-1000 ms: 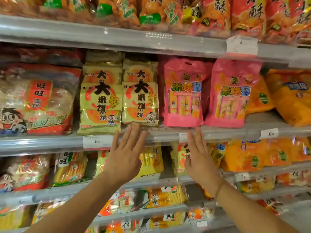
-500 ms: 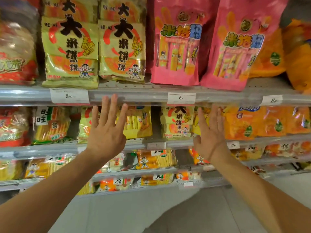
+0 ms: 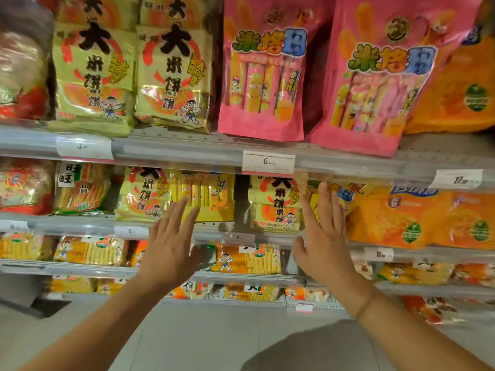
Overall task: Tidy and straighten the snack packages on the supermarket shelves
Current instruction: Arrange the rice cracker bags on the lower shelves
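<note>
Head view, the only one. Left hand (image 3: 171,253) raised at lower centre of the frame, fingers (image 3: 184,212) straight and slightly spread, holding nothing; tips overlapping the lower edge of the yellow stick-snack pack (image 3: 206,196) on the second shelf down, though actual contact hard to call from this angle. Right hand (image 3: 325,245) raised at centre right, fingers likewise straight and loosely fanned, empty, tips level with the gap between the yellow-green rice cracker pack (image 3: 276,204) and the orange bags (image 3: 417,218) to its right.

Task's things: snack packages standing upright in rows, long axes vertical. Second shelf, centre of frame: one yellow-green cracker pack (image 3: 143,195) at left, the yellow stick-snack pack just beside it, then a dark gap, then the other cracker pack standing alone above the shelf rail (image 3: 267,238). Upper shelf, top of frame: two large yellow-green packs, then two pink pouches (image 3: 263,68), the right one leaning and jutting forward over the rail.

Deciding relation: lone cracker pack straight ahead and between the two hands, right hand touching or just beside its right edge, left hand farther off across the gap. Probable next move, judged from this: both palms closing on that pack or on its neighbours to square them. Right hand nearer. Bottom shelves blurred, contents not readable.
</note>
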